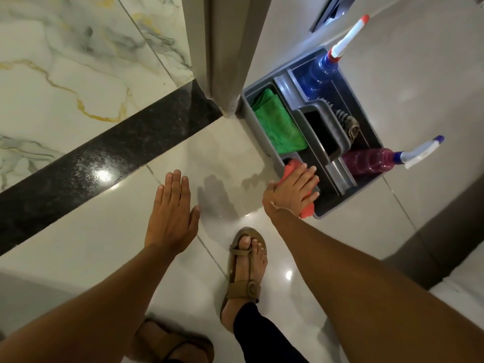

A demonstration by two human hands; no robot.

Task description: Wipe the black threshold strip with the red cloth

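We're reaching our right hand [290,191] into the near compartment of the grey caddy [366,187], fingers curling over the red cloth [307,210] and gripping it at the caddy's rim. Our left hand [170,210] is hovering flat above the floor tiles [78,244], fingers straight and together, holding nothing. The black threshold strip [104,158] is running diagonally just beyond the left hand, ending at the door frame [222,48]. A green cloth [277,124] and two spray bottles are sitting in the caddy.
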